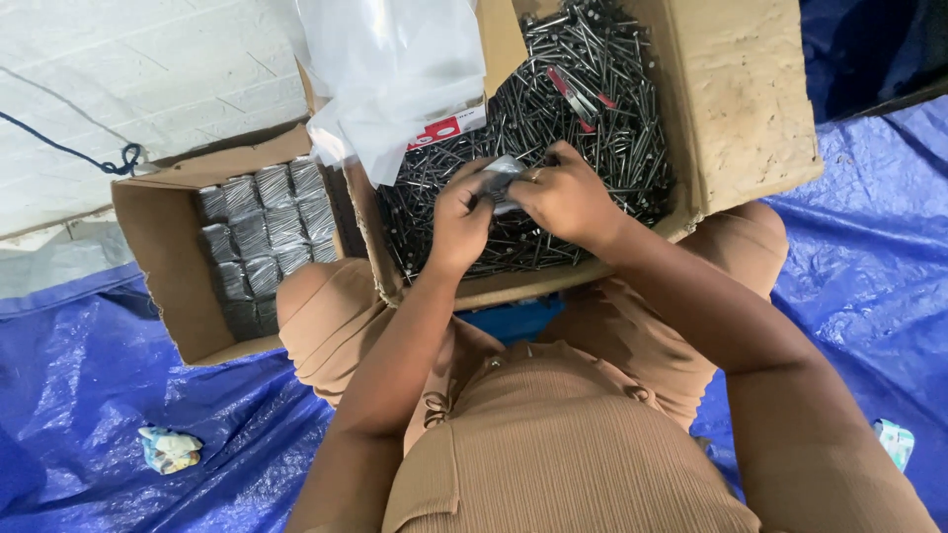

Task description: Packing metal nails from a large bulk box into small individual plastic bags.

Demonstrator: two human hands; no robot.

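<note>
**Small packet of nails held in 2 hands above an open carton**

A small clear packet of dark nails is pinched between both hands, directly over a large cardboard box filled with loose nails. The left hand is curled with its fingers narrow, closed on the packet's near left side; the right hand is folded over the packet's right side, its fingertips pressed on the top edge. The thumbs are seen close together — how much of the packet lies hidden under the palms cannot be told.

Just beyond the fingertips the heap of loose nails is spread to the box's far wall, and open room is left there above the nails. To the right of the right hand the box's broad flap is laid outward, its edge well apart from the knuckles. Beyond and left of the left fingers a clear plastic bag is draped over the box's left rim, close to the left thumb.

Further left of the left hand — past that rim — a 2nd, smaller box is set, with filled packets ranked in rows inside. Everything is rested on a blue tarpaulin, where a crumpled wrapper is left well behind the left wrist.
</note>
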